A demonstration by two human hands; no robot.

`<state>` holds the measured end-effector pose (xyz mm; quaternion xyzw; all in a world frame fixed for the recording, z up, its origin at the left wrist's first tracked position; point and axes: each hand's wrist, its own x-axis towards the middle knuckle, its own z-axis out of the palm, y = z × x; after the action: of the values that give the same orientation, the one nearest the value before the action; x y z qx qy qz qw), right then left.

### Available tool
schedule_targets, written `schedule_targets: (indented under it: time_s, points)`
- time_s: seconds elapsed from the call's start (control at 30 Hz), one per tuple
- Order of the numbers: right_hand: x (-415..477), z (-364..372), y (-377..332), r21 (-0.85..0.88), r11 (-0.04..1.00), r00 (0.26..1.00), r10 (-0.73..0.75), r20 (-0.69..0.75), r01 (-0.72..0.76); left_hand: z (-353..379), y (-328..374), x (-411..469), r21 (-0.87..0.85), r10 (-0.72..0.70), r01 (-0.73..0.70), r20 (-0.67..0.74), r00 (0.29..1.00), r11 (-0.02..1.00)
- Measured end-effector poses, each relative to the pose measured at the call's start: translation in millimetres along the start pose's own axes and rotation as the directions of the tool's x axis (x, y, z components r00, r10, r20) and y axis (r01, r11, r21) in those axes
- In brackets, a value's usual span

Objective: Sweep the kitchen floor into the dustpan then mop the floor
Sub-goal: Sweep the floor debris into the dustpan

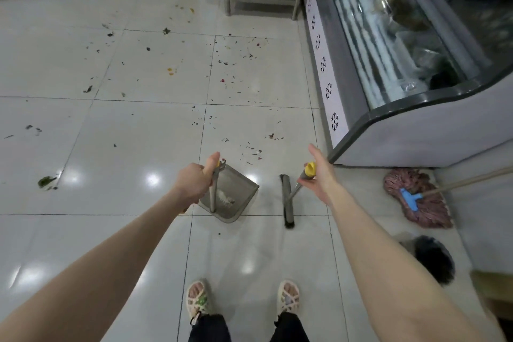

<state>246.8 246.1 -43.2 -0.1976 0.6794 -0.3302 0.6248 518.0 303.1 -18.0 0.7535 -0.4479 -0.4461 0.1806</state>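
Fingers of the left hand (194, 183) clench the handle of the one dustpan (238, 197), which sits on the floor (125, 147) just below them. Fingers of the right hand (319, 178) grasp the one broom (287, 203) under its yellow cap. Sweeping looks barely begun: many scraps (238, 64) lie well ahead and need drawing back to the pan. One mop (416, 200) lies off to the right.

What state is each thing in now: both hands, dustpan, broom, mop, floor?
left hand, grips the dustpan handle
right hand, holds the broom's yellow handle end
dustpan, on the floor, something white inside
broom, head on the floor, apart from dustpan
mop, lying on the floor, untouched
floor, strewn with scraps
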Motion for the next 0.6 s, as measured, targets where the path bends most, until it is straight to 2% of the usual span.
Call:
schedule_targets:
  time_s: [0.3,0.47,0.6]
  points:
    - [-12.7,63.0,66.8,0.107,0.972,0.973,0.22,-0.072,-0.211,-67.8,-40.0,28.8,0.057,0.064,-0.07,0.103,0.993,0.996]
    - [-5.8,73.6,85.0,0.013,0.942,0.939,0.335,-0.075,-0.335,-87.3,-45.3,41.3,0.027,0.062,-0.065,0.104,0.993,0.998]
    - [8.6,83.2,85.5,0.018,0.917,0.915,0.398,-0.07,-0.398,-100.8,-49.1,50.2,-0.01,0.068,-0.067,0.067,0.995,0.998]
